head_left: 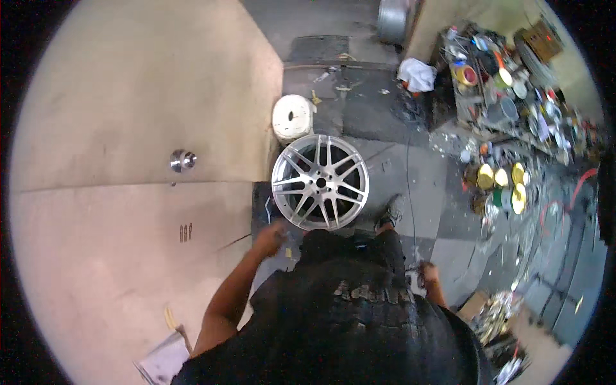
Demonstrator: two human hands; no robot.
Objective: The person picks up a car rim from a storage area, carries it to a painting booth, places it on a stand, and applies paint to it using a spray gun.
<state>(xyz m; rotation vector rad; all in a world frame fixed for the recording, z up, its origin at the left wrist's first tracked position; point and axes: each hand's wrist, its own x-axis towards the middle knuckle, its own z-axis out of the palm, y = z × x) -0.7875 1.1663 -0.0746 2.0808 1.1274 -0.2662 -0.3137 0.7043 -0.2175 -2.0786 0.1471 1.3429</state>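
Far left: a pale, flat sheet (163, 359) near the lower edge; above it, a round, polished metal knob (184, 160) on a large, smooth beige panel (128, 96).

Left hand (269, 239): just beside the wheel's near left rim, fingers bent; blurred, so cannot tell whether the grip is released or clenched.

Centre: a white, drum-shaped item (292, 117) with a dark central hole; nearer the person, a silver, multi-spoke metal wheel (329, 183), lying face up in front of the legs, its support hidden.

Right of centre: a grey shoe (394, 210); a thin dark cable (410, 167) along the grey floor; a crumpled white bag (418, 75).

Right hand (431, 274): low beside the body, near a small dark object (420, 272); cannot tell whether the grip is grasping it.

Far right: a cluttered counter (510, 133); round yellow-topped tins (486, 175) below it.
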